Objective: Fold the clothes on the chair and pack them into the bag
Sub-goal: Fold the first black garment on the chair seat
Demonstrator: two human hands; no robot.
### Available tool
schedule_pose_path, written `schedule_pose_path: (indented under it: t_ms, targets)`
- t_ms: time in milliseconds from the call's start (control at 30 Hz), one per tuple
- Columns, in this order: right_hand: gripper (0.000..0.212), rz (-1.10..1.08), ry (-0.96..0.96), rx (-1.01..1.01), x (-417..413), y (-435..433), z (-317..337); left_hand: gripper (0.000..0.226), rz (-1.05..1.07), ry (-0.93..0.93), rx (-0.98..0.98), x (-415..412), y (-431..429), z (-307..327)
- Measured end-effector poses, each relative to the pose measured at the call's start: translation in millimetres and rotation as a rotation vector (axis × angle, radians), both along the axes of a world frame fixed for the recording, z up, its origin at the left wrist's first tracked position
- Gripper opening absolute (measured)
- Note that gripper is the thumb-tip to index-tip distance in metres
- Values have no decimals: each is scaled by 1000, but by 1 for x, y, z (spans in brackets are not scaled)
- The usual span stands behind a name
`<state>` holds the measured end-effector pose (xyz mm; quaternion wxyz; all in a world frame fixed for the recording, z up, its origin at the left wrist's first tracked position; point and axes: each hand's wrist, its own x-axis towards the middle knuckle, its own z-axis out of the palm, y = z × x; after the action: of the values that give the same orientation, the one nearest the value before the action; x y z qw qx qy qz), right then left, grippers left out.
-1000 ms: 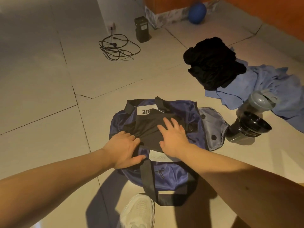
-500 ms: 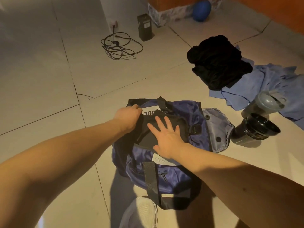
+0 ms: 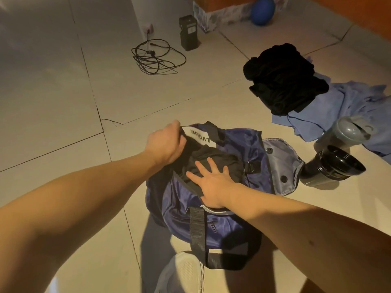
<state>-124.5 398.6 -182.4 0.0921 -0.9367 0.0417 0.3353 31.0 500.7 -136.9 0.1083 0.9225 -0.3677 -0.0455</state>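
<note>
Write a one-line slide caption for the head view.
The left hand grips the far rim of the blue bag while the flat right hand presses a black garment into it.

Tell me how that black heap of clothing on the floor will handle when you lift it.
The black clothing lies crumpled in soft folds, so it will probably sag and drape, not hold shape. It looks light for its bulk. It overlaps the blue cloth, which might drag along.
</note>
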Motion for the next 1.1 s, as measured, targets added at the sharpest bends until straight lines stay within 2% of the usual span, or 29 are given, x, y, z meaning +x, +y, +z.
schedule_pose_path:
  t_ms: [100,200,333,400,533,600,633,733,833,1000,1100]
  targets:
    - [92,63,-15,-8,2,2,-4,11,76,105,-246,-10,5,13]
    - [85,85,-63,-4,9,-2,-8,11,103,124,-304,-14,11,18]
    - [80,26,-138,11,12,-10,-10,10,-1,59,-169,-8,14,8]
    - [71,-19,-217,65,5,-9,-7,16,-43,29,-63,-4,13,-2]
    - [45,-215,-679,168,-32,-12,8,37,-77,-42,211,-1,16,-13]
    - [46,-355,-865,51,-51,-24,11,52,-87,-134,207,-3,18,-13]
    - [51,-432,-884,-44,-60,-32,12,57,-136,-191,167,-6,17,-12]
    - [68,-722,-673,-182,-79,-51,14,62,-448,-213,63,-28,16,-10]
    - [72,-905,-508,-213,-90,-58,10,71,-717,-192,183,-57,16,-17]
    - [42,-1036,-349,-92,-107,-71,1,71,-844,-68,352,-75,14,-23]
    - [19,-1058,-323,-49,-111,-77,5,41,-866,-14,348,-80,10,-22]
